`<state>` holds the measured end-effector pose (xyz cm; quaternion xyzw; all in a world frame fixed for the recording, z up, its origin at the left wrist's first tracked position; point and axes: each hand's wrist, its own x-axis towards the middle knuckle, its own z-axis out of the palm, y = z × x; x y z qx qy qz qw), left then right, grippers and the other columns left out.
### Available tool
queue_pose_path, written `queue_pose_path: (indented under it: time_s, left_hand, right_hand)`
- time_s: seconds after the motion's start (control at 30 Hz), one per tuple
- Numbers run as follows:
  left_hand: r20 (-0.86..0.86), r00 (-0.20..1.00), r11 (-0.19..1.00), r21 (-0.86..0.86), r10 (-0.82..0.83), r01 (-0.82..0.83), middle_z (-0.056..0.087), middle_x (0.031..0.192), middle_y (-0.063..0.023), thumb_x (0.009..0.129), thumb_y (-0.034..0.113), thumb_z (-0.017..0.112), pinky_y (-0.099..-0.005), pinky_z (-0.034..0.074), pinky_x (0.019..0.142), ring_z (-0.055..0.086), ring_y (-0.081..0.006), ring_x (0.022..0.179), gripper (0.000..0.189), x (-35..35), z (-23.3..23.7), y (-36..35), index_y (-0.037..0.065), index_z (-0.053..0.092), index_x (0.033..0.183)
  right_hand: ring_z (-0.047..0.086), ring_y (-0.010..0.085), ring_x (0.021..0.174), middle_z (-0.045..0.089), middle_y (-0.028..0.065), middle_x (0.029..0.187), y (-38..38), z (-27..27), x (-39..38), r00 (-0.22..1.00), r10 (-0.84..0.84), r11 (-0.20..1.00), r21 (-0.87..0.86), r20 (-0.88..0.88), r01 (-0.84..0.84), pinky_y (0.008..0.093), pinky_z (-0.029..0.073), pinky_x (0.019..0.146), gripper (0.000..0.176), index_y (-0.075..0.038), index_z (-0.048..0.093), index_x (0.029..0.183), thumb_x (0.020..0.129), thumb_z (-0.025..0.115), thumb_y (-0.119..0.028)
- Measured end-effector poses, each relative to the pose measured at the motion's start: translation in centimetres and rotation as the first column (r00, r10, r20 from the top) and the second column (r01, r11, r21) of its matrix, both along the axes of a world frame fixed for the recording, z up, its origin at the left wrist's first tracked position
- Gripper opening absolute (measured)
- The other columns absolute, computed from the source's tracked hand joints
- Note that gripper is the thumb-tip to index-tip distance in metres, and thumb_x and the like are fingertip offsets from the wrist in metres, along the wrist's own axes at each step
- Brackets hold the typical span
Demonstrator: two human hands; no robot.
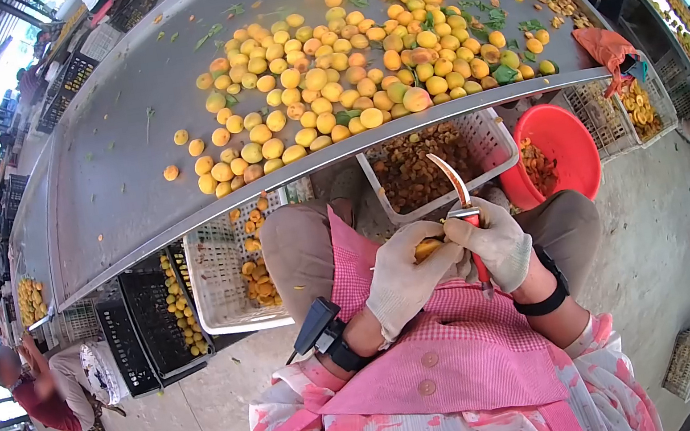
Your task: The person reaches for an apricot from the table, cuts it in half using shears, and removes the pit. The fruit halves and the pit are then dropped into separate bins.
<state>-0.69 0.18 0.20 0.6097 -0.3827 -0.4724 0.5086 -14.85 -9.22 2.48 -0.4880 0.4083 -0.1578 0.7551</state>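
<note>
Fruit (429, 248) is sitting below and right of frame centre; left hand (410, 281) is pinching it between thumb and fingers; right hand (502, 247) is gripping the knife (466, 213), thumb beside fruit.

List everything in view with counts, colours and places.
Long metal table: one, grey, ahead
Round whole fruits: many, yellow, tabletop
Flat leaves: several, green, among fruits
Crumpled item: one, orange, table's right corner
Perforated plastic crates: several, white or black, around table
Round plastic tub: one, red, front right
Curved-blade tool: one, red-handled, over lap
Other people: several, variously dressed, left and upper right
Checked apron: one, pink, on lap
Left hand: one, white-gloved, holding yellow fruit
Right hand: one, white-gloved, holding tool
</note>
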Motion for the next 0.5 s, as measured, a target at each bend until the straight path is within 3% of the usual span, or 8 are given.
queue_pose_path:
  time_s: [0.17, 0.2, 0.23, 0.3, 0.33, 0.4, 0.5]
  left_hand:
    - [0.109, 0.992, 0.998, -0.001, 0.070, -0.070, 0.067, 0.092, -0.0165, 0.089, 0.019, 0.067, -0.0334, 0.052, 0.076, 0.068, -0.0238, 0.084, 0.023, 0.5, -0.7, -1.3, 0.001, 0.066, 0.102]
    - [0.125, 0.986, 0.994, 0.016, 0.106, -0.109, 0.067, 0.092, -0.0172, 0.090, 0.019, 0.066, -0.0335, 0.052, 0.076, 0.067, -0.0242, 0.084, 0.022, 0.7, -1.1, -2.1, 0.001, 0.066, 0.102]
    - [0.098, 0.979, 0.981, -0.090, 0.180, -0.171, 0.067, 0.093, -0.0178, 0.090, 0.022, 0.066, -0.0336, 0.051, 0.076, 0.067, -0.0251, 0.084, 0.030, 1.1, -1.8, -3.2, 0.001, 0.063, 0.111]
    - [0.410, 0.879, 0.970, -0.115, 0.244, -0.216, 0.067, 0.092, -0.0185, 0.088, 0.024, 0.068, -0.0332, 0.051, 0.076, 0.067, -0.0238, 0.086, 0.043, 2.8, -2.7, -5.0, 0.002, 0.058, 0.123]
    - [0.416, 0.875, 0.968, -0.124, 0.250, -0.217, 0.067, 0.092, -0.0185, 0.088, 0.024, 0.068, -0.0332, 0.051, 0.076, 0.067, -0.0238, 0.086, 0.043, 3.3, -2.3, -5.1, 0.002, 0.058, 0.123]
    - [0.287, 0.933, 0.970, 0.046, 0.215, -0.238, 0.068, 0.091, -0.0187, 0.087, 0.026, 0.070, -0.0330, 0.052, 0.076, 0.068, -0.0236, 0.085, 0.053, 4.9, -1.2, -4.4, 0.001, 0.052, 0.131]
    - [0.539, 0.767, 0.933, -0.119, 0.348, -0.339, 0.070, 0.090, -0.0170, 0.087, 0.022, 0.070, -0.0334, 0.053, 0.073, 0.069, -0.0233, 0.082, 0.037, 8.4, 0.7, -1.7, 0.001, 0.062, 0.117]
  right_hand:
    - [0.056, 0.0114, 0.050, 0.063, 0.0049, 0.072, 0.2, -0.6, 0.4, 0.996, -0.084, 0.995, 0.062, 0.044, 0.081, 0.0233, 0.045, 0.042, 0.029, 0.001, 0.060, 0.109, 0.097, 0.057, -0.026]
    - [0.056, 0.0121, 0.050, 0.063, 0.0052, 0.075, 0.3, -1.2, 0.6, 0.984, -0.127, 0.992, 0.015, 0.124, 0.126, 0.0243, 0.044, 0.042, 0.032, 0.000, 0.058, 0.119, 0.099, 0.054, -0.025]
    - [0.059, 0.0144, 0.053, 0.062, 0.0068, 0.076, 0.2, -1.6, 0.9, 0.959, -0.239, 0.971, 0.068, 0.150, 0.231, 0.0244, 0.047, 0.045, 0.036, 0.003, 0.053, 0.128, 0.098, 0.056, -0.018]
    - [0.056, 0.0126, 0.049, 0.063, 0.0053, 0.074, -0.2, -2.5, 1.1, 0.927, -0.347, 0.937, 0.092, 0.138, 0.337, 0.0249, 0.043, 0.041, 0.037, -0.001, 0.052, 0.131, 0.100, 0.054, -0.022]
    - [0.058, 0.0136, 0.052, 0.063, 0.0066, 0.076, -0.3, -2.3, 0.7, 0.926, -0.353, 0.934, 0.102, 0.135, 0.342, 0.0232, 0.044, 0.044, 0.041, 0.004, 0.050, 0.133, 0.097, 0.056, -0.017]
    - [0.057, 0.0127, 0.050, 0.063, 0.0050, 0.073, -0.6, -1.7, 0.1, 0.929, -0.351, 0.936, 0.068, 0.114, 0.345, 0.0247, 0.042, 0.040, 0.036, -0.001, 0.053, 0.130, 0.098, 0.055, -0.018]
    - [0.057, 0.0128, 0.050, 0.063, 0.0046, 0.074, -1.1, -2.0, -0.9, 0.906, -0.404, 0.911, 0.144, 0.123, 0.387, 0.0242, 0.041, 0.039, 0.031, -0.001, 0.057, 0.124, 0.097, 0.057, -0.017]
